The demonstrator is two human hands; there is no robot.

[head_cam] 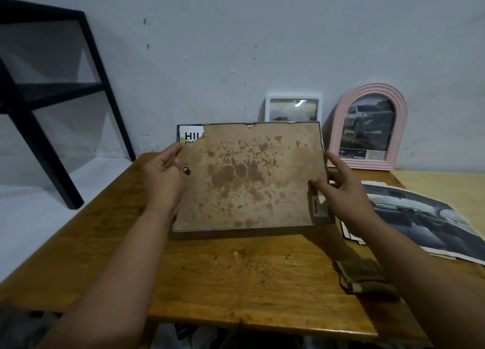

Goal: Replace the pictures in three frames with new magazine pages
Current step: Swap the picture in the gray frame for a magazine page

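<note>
Left hand: the left hand (pixel 164 176) is wrapped round the left edge of the frame (pixel 249 178), fingers curled over it, thumb side toward the camera.
Right hand: the right hand (pixel 341 191) is pinching at the right edge near the lower corner, thumb on the backing, the other fingers loosely spread. Whether a clip is being worked there can't be told.
Frame position: held tilted above the wooden table (pixel 210 270), back side facing the camera, lower edge close to or resting on the tabletop.
Backing board: the stained brown backing board (pixel 246 154) is chipped away at the top left corner, and a printed page (pixel 190 136) peeks out there.
Handling guess: probably light and stiff, but the board looks brittle and glass is likely in front, so it's best gripped by the 2 side rails, not the board.
Other frames: 1 white frame (pixel 293 108) and 1 pink arched frame (pixel 367 128) are leaned on the wall, both with car pictures in them.
Spare pages: magazine pages (pixel 420 217) are lying flat on the right of the table.
Progress guess: this looks like frame 3 of 3.
</note>
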